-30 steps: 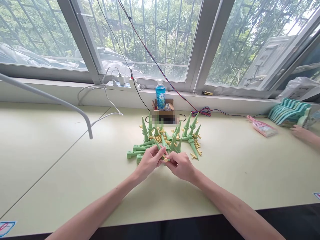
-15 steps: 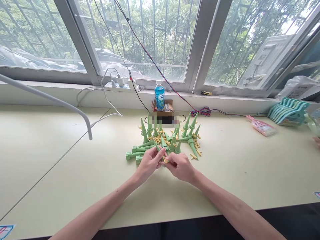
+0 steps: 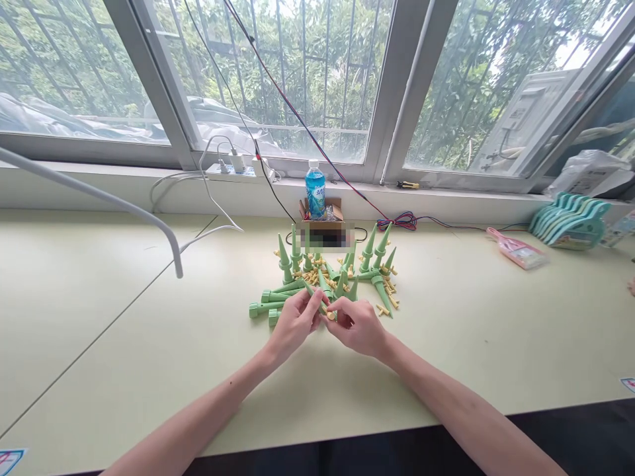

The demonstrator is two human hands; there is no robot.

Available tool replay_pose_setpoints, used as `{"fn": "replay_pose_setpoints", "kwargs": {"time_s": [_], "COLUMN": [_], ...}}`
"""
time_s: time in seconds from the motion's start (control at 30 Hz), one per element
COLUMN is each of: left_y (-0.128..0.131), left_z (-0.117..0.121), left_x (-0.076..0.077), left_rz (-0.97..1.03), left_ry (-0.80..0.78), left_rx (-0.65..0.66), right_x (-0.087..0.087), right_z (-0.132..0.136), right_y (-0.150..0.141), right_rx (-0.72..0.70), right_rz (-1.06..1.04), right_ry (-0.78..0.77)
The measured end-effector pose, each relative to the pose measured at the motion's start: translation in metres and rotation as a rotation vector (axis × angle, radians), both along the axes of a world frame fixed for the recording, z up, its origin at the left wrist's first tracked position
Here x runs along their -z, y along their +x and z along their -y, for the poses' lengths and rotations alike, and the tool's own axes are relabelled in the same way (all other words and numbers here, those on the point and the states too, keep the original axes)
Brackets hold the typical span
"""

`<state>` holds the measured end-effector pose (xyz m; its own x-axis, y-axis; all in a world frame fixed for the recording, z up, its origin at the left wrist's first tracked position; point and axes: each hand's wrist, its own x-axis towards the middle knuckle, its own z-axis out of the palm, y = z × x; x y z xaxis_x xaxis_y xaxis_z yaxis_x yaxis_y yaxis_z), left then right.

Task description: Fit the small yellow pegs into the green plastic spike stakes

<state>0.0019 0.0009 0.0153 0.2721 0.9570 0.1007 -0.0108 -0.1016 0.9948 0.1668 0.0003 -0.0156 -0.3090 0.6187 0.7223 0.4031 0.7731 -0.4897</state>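
The left hand (image 3: 297, 320) is closed with the thumb pressed over a green spike (image 3: 309, 289), and only a narrow part of it, with its tip pointing away from the person, comes out between the fingers. The right hand (image 3: 360, 325) meets it from the other side, its thumb and index finger bent together in a small pinch at a yellow peg (image 3: 330, 316), whose round end faces the person; how deep the peg sits in the spike, I cannot tell, because the fingers cover it. It seems that the left hand keeps the spike steady, so that the right fingertips can be free for the small part. Just beyond the hands, on the table (image 3: 446, 357), lies a heap of yellow pegs (image 3: 317, 280), probably left there because it is within easy reach. Around it several standing spikes (image 3: 368, 248) rest on their wide ends, which likely gives them a stable base, while some lying spikes (image 3: 278, 297) are near the left hand, thick ends toward the left. Farther back, a blue bottle (image 3: 315, 193) stands upright at the cardboard box (image 3: 337, 210), and a pink packet (image 3: 518, 251) lies well apart to the right.
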Motion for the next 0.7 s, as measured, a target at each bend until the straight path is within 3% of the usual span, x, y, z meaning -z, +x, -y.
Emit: {"fn": "replay_pose_setpoints", "kwargs": {"time_s": [0.37,0.7], "left_y": [-0.0032,-0.0027], "left_z": [-0.0030,0.0025], "left_x": [0.0072,0.0033], "left_rz": [-0.184,-0.379], "left_ry": [0.283,0.539], "left_rx": [-0.102,-0.034], "right_x": [-0.0025,-0.0066], "right_z": [-0.0040,-0.0042], "right_y": [0.0040,0.0056], "right_rx": [0.027,0.008], "right_rz": [0.044,0.073], "right_ry": [-0.059,-0.112]}}
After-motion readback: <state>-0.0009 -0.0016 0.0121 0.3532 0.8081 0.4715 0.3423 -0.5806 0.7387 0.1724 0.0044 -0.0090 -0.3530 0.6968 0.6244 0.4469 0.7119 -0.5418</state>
